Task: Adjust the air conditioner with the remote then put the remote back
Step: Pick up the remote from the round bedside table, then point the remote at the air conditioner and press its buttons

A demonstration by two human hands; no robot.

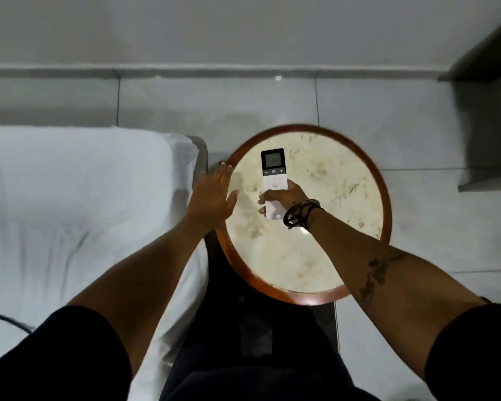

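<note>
A round bench (368, 180) stands in the middle of the view, with a pale marble-like top that has brown veins and a reddish wooden rim around it. The floor (417, 117) under it is made of large light grey tiles with thin joints, and a low skirting runs along the far wall (243, 30). To the left of the bench is a bed (70, 198) with a white, slightly wrinkled sheet; its corner lies just beside the bench rim. At the far right a dark grey piece of furniture (486, 125) reaches into the picture.

The right hand (284, 198) is closed around the lower part of the remote (274, 175), which is white with a dark screen at its far end, and it is above the bench top; I cannot tell if it touches the surface. Dark bracelets (300, 212) are on the right wrist. The left hand (211, 195) is open and flat, fingers together, holding nothing, at the left edge of the bench over the rim.
</note>
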